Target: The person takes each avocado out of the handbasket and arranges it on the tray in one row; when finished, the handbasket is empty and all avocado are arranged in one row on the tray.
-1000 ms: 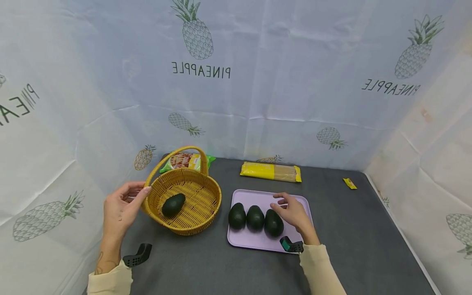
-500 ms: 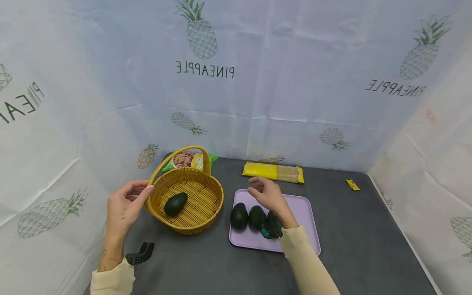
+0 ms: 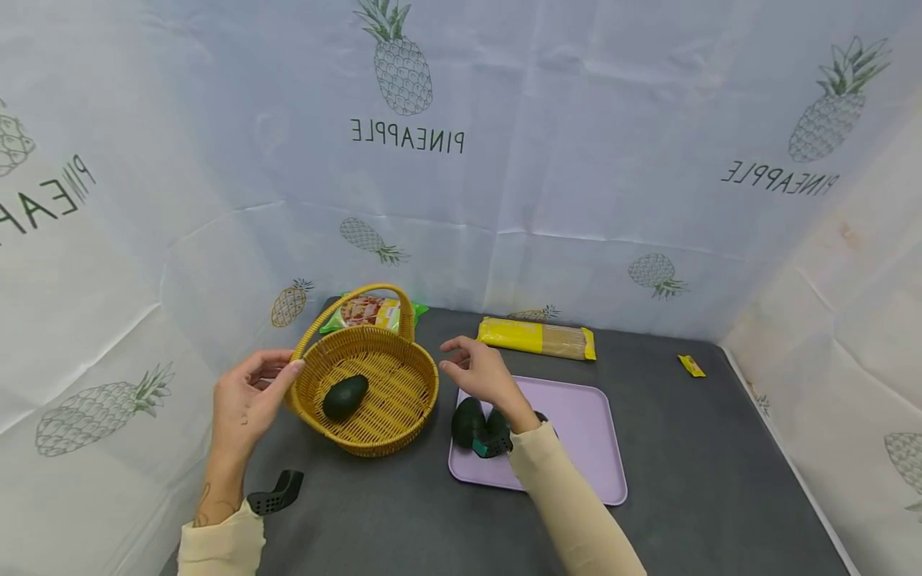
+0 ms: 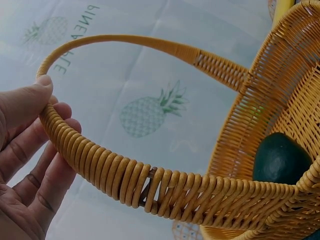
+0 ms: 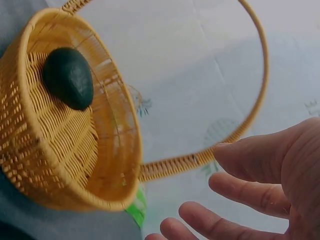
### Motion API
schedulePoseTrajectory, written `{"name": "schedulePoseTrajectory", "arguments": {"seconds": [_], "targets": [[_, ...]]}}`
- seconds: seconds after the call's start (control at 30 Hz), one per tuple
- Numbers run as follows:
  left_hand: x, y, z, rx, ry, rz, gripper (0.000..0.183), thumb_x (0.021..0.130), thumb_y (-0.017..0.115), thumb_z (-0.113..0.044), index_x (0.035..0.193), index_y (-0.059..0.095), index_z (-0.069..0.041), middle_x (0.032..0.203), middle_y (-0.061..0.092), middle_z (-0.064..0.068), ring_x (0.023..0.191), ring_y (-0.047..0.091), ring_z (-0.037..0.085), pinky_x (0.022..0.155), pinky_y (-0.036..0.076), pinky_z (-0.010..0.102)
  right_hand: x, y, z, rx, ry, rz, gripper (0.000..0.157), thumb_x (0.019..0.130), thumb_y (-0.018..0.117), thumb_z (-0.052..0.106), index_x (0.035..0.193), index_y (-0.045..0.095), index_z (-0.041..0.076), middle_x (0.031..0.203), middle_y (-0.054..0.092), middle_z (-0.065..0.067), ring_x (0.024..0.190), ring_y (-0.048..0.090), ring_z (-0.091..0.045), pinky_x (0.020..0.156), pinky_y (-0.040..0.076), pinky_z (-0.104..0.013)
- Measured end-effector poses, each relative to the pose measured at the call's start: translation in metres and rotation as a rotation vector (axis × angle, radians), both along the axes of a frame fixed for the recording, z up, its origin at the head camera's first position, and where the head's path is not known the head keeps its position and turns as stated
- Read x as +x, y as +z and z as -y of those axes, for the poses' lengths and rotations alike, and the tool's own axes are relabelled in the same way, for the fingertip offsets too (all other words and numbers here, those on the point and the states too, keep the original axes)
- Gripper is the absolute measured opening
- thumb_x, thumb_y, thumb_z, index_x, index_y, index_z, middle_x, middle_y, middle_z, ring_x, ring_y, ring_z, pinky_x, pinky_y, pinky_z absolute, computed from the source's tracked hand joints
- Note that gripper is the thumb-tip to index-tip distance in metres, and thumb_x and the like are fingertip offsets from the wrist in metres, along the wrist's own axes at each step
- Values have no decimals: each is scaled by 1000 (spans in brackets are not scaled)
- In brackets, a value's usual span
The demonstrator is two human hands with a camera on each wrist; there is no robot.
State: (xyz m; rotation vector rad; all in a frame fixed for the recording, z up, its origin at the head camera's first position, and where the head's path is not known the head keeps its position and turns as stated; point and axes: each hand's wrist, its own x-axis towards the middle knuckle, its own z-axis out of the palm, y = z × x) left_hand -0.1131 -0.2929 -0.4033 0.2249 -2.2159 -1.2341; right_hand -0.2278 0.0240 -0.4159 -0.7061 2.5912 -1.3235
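Note:
A yellow wicker basket (image 3: 389,384) with a tall hoop handle (image 4: 100,165) stands at left, one dark green avocado (image 3: 346,398) lying inside it. My left hand (image 3: 248,400) pinches the handle between thumb and fingers, as the left wrist view shows up close. Just right of the basket's rim hovers my right hand (image 3: 479,372), holding nothing, its fingers parted and slightly bent in the right wrist view (image 5: 260,185). Beneath the right forearm, a lilac tray (image 3: 583,432) bears more avocados (image 3: 468,422), partly hidden by the wrist and sleeve.
Behind the basket lies a green snack bag (image 3: 370,312). A yellow pack of noodles (image 3: 536,338) is at the back of the dark table (image 3: 403,512), and a small yellow packet (image 3: 691,366) lies far right. Pineapple-printed cloth (image 3: 562,160) surrounds the table.
My right hand has moved left, from above the right side of the tray toward the basket, its forearm now covering some avocados. The left hand keeps hold of the handle.

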Motion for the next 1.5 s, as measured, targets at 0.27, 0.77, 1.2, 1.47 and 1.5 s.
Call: {"name": "schedulePoseTrajectory", "arguments": {"seconds": [0.27, 0.77, 1.2, 1.47, 1.5], "targets": [[-1, 1, 2, 5, -17, -2, 20, 91, 78, -22, 106, 76, -10, 87, 67, -20, 77, 63, -1, 66, 50, 11, -7, 6, 28, 47, 88, 6, 29, 100, 64, 26, 127, 66, 15, 107, 72, -10, 89, 69, -20, 74, 56, -35], [-1, 3, 3, 1, -22, -1, 20, 91, 78, -21, 108, 76, -10, 87, 68, -19, 77, 63, -1, 66, 49, 11, -16, -1, 78, 188, 165, 24, 30, 101, 63, 25, 129, 65, 14, 97, 68, -6, 73, 60, -14, 66, 49, -29], [-1, 3, 2, -8, -14, -10, 18, 91, 77, -22, 105, 76, -10, 86, 67, -20, 76, 63, -1, 66, 50, 12, -12, -19, 117, 306, 317, 24, 39, 101, 64, 27, 136, 60, 11, 118, 69, -7, 87, 65, -13, 74, 50, -26], [0, 1, 1, 7, -34, -28, 16, 91, 78, -20, 105, 77, -10, 86, 69, -18, 75, 64, 1, 66, 51, 12, -4, -25, 141, 412, 333, 23, 41, 102, 62, 30, 140, 58, 16, 135, 63, -5, 104, 65, -18, 77, 52, -27], [1, 0, 1, 7, -36, -28, 16, 91, 78, -19, 105, 77, -10, 86, 69, -18, 75, 64, 0, 65, 51, 12, -2, -26, 144, 429, 341, 22, 41, 102, 62, 30, 141, 57, 17, 136, 63, -4, 105, 64, -17, 77, 52, -27]]}}
